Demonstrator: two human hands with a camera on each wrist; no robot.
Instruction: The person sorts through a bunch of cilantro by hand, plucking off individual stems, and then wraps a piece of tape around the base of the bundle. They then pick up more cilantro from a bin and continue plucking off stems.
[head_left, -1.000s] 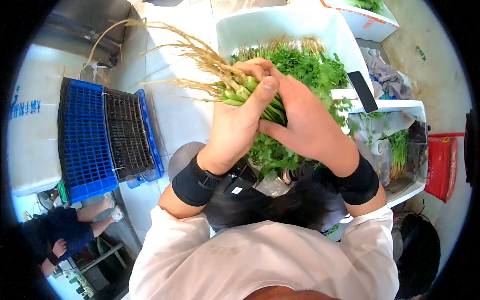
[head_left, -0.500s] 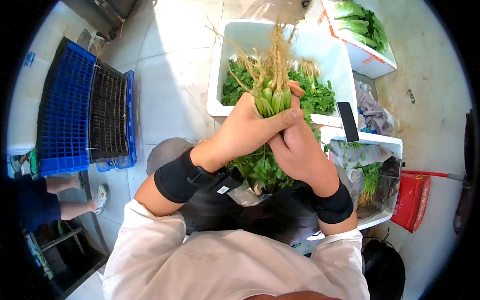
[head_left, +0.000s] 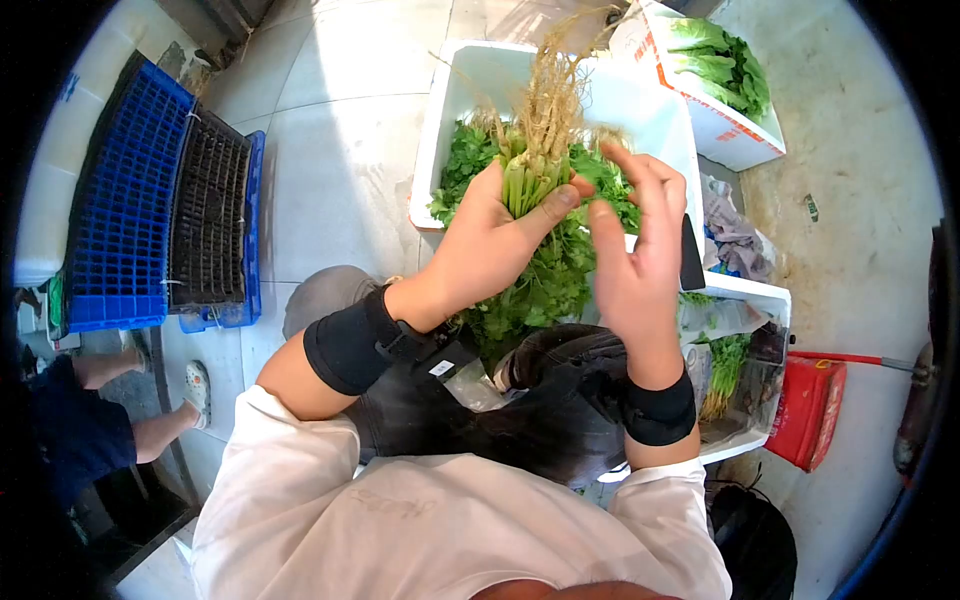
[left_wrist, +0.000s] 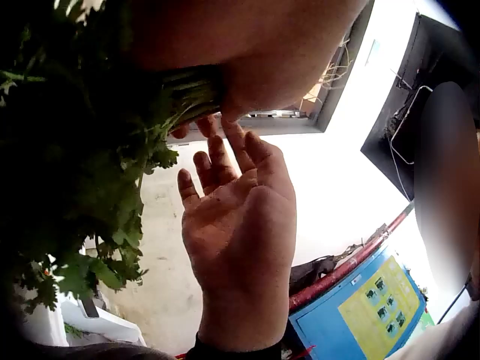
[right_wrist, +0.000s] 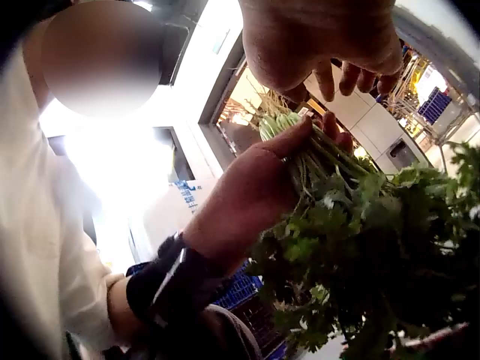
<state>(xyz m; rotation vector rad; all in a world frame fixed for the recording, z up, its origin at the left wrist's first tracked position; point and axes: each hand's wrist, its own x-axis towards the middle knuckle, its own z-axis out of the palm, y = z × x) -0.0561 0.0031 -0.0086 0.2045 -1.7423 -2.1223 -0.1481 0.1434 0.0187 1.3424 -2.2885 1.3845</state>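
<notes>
A bunch of coriander (head_left: 530, 185) with long pale-brown roots is in my left hand (head_left: 485, 245), roots pointing away and leaves hanging toward my lap. The thumb lies across its green stalks just below the roots, and the fingers curl round them, as the right wrist view also shows with the left hand (right_wrist: 247, 187). Close to the right of the bunch is my right hand (head_left: 640, 260), fingers raised and spread, gripping nothing. In the left wrist view the right hand (left_wrist: 240, 225) shows its palm beside the stalks.
A white foam box (head_left: 425, 190) with more rooted greens stands ahead. Right of it are a black phone (head_left: 691, 255), a second foam box (head_left: 780, 300) and a box of lettuce (head_left: 720, 115). Blue crates (head_left: 125, 200) stand left, near another person's legs (head_left: 160, 432). A red bag (head_left: 805, 410) sits right.
The bunch has turned from roots pointing left to roots pointing away from me. My right hand, which gripped it together with the left, has let go and moved right.
</notes>
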